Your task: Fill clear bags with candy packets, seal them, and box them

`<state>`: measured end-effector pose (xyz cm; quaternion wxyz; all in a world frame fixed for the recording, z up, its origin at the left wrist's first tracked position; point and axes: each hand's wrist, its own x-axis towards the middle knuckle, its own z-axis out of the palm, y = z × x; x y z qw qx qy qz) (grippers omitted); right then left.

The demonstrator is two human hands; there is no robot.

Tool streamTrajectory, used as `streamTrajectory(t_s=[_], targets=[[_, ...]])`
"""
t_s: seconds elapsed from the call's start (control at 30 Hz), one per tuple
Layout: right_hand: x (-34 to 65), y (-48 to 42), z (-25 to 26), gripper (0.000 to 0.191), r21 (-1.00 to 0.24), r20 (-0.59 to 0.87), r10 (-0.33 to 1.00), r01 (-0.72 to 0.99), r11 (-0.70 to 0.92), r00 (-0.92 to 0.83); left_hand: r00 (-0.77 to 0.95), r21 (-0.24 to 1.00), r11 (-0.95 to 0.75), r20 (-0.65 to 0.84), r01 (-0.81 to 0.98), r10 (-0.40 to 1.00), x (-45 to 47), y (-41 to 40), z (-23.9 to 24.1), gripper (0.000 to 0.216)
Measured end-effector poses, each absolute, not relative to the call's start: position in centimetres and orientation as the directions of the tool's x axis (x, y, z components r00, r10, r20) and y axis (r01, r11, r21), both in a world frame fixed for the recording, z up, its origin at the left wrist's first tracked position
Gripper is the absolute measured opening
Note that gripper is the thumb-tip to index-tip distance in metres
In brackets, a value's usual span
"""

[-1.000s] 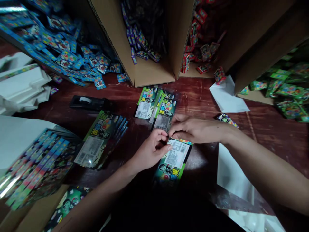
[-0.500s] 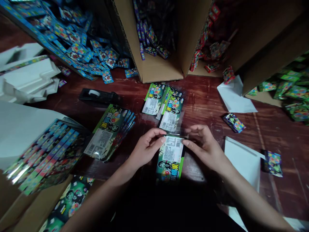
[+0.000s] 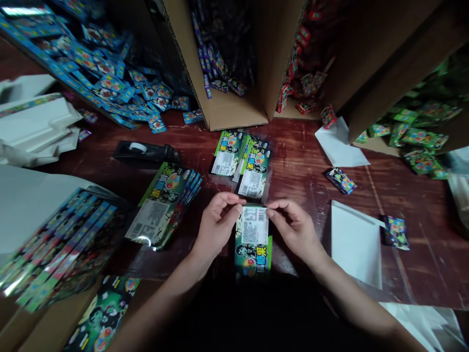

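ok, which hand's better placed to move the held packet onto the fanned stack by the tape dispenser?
Left, probably. The left hand pinches the green packet at its top-left corner, and the fanned stack lies on that side. The right hand, on the top-right corner, would have to cross over.

A glossy printed green packet (image 3: 253,242) in clear film lies on the worn reddish wooden bench (image 3: 304,166), beside matt brown cardboard boxes (image 3: 234,110) and white paper sheets (image 3: 355,242).

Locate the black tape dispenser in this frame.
In the head view, the tape dispenser lies left of centre on the wooden table, between the spilled blue packets and the stack of green packs.
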<state>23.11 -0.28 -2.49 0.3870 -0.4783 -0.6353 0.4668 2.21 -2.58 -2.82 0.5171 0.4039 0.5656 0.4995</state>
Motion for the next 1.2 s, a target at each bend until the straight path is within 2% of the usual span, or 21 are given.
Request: streamTrajectory(t_s=[0.1,0.2,0.37,0.5,0.7,0.8,0.9,0.97,1.03,1.1,1.2], targets=[[23.1,-0.2,-2.3,0.027,-0.965,0.037,0.965,0.242,0.102,-0.258,-0.092,0.980,0.194,-0.198,-0.052,0.976,1.9,-2.5,-2.3,0.023],[23.8,0.3,-1.4,0.018,-0.958,0.000,0.943,0.270,0.096,-0.333,0.020,0.985,0.172,-0.172,0.019,0.985,1.3,-2.1,-1.2,0.014],[24.1,0.9,0.3,0.027,-0.966,-0.177,0.935,0.236,-0.106,-0.306,0.123,0.970,0.148,-0.174,0.194,0.977,1.2,-1.2,0.8,0.016],[24.2,1.5,1.0,0.030,-0.964,-0.214,0.933,0.218,-0.154,-0.289,0.120,0.946,0.123,-0.165,0.301,0.979,1.6,-0.4,1.9,0.016],[26.2,2.1,0.2,0.023,-0.982,-0.167,0.896,0.152,-0.113,-0.412,0.247,0.956,0.132,-0.198,0.261,0.948,1.4,0.0,2.0,0.022],[26.6,1.3,-0.3,0.017,-0.996,-0.067,0.897,0.089,-0.030,-0.436,0.275,0.960,0.108,-0.181,0.259,0.944,1.3,0.0,1.4,0.022],[27.5,1.0,-0.3,0.016,-0.986,0.085,0.907,0.094,0.135,-0.413,0.281,0.915,0.101,-0.223,0.391,0.933,1.4,0.9,0.5,0.023],[29.6,1.7,-0.5,0.021,-0.949,0.174,0.915,0.187,0.255,-0.363,0.263,0.868,0.112,-0.266,0.483,0.927,1.6,2.2,-0.4,0.028],[33.6,2.5,-0.8,0.027,-0.847,0.204,0.952,0.447,0.289,-0.229,0.279,0.825,0.097,-0.295,0.556,0.914,2.2,4.1,-1.5,0.035],[38.7,2.8,-1.3,0.027,-0.663,0.194,0.980,0.731,0.160,-0.039,0.335,0.792,0.013,-0.274,0.611,0.901,3.5,5.7,-2.3,0.038],[44.9,2.1,-2.7,0.019,-0.510,0.133,0.984,0.860,-0.034,0.117,0.422,0.703,-0.232,-0.107,0.673,0.900,7.0,7.4,-2.3,0.033]])
